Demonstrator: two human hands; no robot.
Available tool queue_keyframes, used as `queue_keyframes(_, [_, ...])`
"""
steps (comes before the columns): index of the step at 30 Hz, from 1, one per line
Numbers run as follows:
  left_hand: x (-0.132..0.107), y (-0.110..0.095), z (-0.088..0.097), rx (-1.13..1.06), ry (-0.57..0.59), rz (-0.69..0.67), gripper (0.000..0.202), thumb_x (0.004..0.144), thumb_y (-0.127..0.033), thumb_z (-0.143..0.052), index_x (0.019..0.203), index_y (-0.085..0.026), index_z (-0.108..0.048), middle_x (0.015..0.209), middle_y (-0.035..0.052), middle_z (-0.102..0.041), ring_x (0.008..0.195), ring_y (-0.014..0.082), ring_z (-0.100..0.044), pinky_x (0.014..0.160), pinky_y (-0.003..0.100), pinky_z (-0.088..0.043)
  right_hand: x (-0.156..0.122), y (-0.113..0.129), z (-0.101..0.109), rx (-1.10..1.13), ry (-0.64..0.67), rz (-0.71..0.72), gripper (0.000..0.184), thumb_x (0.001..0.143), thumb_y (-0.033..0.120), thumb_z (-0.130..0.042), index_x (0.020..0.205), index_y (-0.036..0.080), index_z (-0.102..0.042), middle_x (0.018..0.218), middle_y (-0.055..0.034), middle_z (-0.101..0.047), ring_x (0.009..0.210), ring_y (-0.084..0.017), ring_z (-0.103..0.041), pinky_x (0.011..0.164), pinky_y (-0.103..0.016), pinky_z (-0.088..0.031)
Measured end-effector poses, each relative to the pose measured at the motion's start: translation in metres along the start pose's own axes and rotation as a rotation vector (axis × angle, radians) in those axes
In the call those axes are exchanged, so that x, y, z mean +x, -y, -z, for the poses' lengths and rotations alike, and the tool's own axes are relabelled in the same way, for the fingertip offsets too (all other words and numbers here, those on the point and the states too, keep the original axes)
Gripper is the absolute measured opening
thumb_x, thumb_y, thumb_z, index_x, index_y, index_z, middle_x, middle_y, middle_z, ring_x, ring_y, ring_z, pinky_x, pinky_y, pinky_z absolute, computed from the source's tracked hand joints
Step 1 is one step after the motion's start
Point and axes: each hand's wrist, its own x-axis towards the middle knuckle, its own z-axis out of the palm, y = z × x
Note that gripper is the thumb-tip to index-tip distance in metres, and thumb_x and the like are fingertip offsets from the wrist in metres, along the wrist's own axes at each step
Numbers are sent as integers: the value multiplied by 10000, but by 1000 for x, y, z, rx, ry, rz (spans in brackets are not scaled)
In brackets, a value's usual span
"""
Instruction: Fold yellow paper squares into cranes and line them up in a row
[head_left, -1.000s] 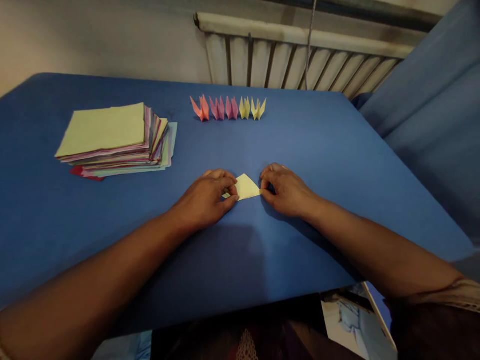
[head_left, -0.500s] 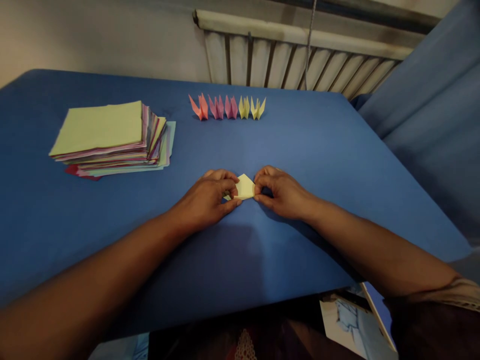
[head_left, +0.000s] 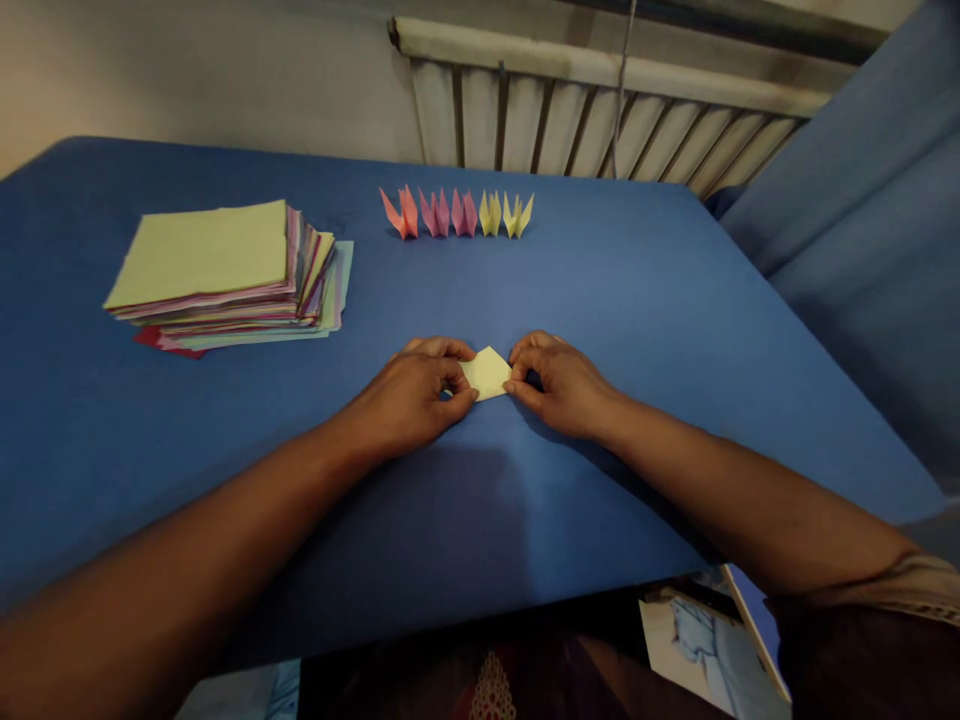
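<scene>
Between my hands, low over the blue table, is a small piece of folded pale yellow paper (head_left: 489, 372) with a pointed top. My left hand (head_left: 424, 392) pinches its left side, thumb at the lower edge and fingers over the upper left. At the right corner, my right hand (head_left: 559, 383) grips the paper between thumb and fingertips. The fingers cover both ends of the sheet, so its full outline is hidden.
Folded paper figures, orange (head_left: 405, 213), pink (head_left: 436, 214) and yellow (head_left: 517, 216), stand in a row farther back. A tall stack of coloured paper (head_left: 202, 255) lies at the left. Behind the blue table (head_left: 637, 300) are a radiator (head_left: 517, 110) and a blue curtain (head_left: 862, 200).
My left thumb and fingers have shifted slightly left along the paper, and its lower edge now looks flatter. The right hand keeps its hold, with its thumb a little farther in.
</scene>
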Motion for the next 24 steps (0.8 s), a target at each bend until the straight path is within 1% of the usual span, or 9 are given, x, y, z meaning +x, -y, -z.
queue_keyframes(5, [1,2,-4,58,-35,-11,221,839,-319,-560,700,-175,-653,1169,86,-639,1065,255,-580,1006,447,-415,0,2,0,-63,7,-16,122,862,196,-608,763,204,-537,955,-48,-596,902,-181,-551,874,-363,-449])
queue_keyframes(9, [1,6,-4,76,-42,-35,188,836,-305,-560,723,-180,-643,1158,75,-642,1044,246,-579,989,434,-419,1,4,2,-69,9,-18,132,853,170,-606,753,207,-527,950,-46,-594,906,-181,-551,872,-358,-452])
queue_keyframes(11, [1,6,-3,81,-49,-52,154,836,-294,-560,768,-182,-640,1151,74,-645,1036,243,-574,973,427,-428,1,4,2,-69,11,-23,136,847,165,-606,748,208,-524,951,-49,-594,904,-182,-552,875,-361,-454])
queue_keyframes(13, [-1,4,-2,94,-77,-80,122,834,-276,-569,851,-182,-645,1153,79,-644,1053,252,-560,963,429,-429,1,4,3,-72,15,-30,125,844,161,-598,754,210,-526,947,-53,-594,901,-186,-552,872,-368,-456])
queue_keyframes(15, [-3,1,-2,124,-91,-134,146,852,-252,-554,933,-190,-659,1163,81,-640,1068,259,-549,947,428,-424,1,3,4,-78,19,-29,110,844,154,-583,767,212,-531,939,-55,-596,902,-191,-551,870,-375,-456])
queue_keyframes(17, [-4,-2,-1,166,-52,-203,186,882,-219,-511,961,-206,-678,1136,71,-654,1046,253,-558,926,422,-415,1,0,6,-81,28,-20,110,843,144,-574,769,215,-533,933,-53,-597,904,-192,-552,872,-377,-455])
queue_keyframes(19, [-4,-4,1,196,13,-262,222,897,-196,-482,977,-214,-689,1062,57,-679,985,237,-579,907,416,-404,1,-4,9,-81,43,-20,123,837,128,-568,757,215,-534,924,-49,-599,897,-189,-555,867,-372,-453])
queue_keyframes(21, [-4,-4,2,202,51,-288,212,900,-214,-500,1004,-208,-686,1008,49,-690,948,227,-590,909,409,-394,2,-9,12,-88,49,-43,129,833,120,-561,745,212,-538,909,-47,-599,868,-184,-558,839,-360,-455])
queue_keyframes(24, [-3,-3,3,201,62,-297,200,924,-275,-512,997,-201,-682,982,44,-688,920,213,-593,903,391,-390,4,-12,14,-104,20,-109,118,845,146,-555,744,207,-556,858,-43,-598,802,-177,-560,777,-344,-456])
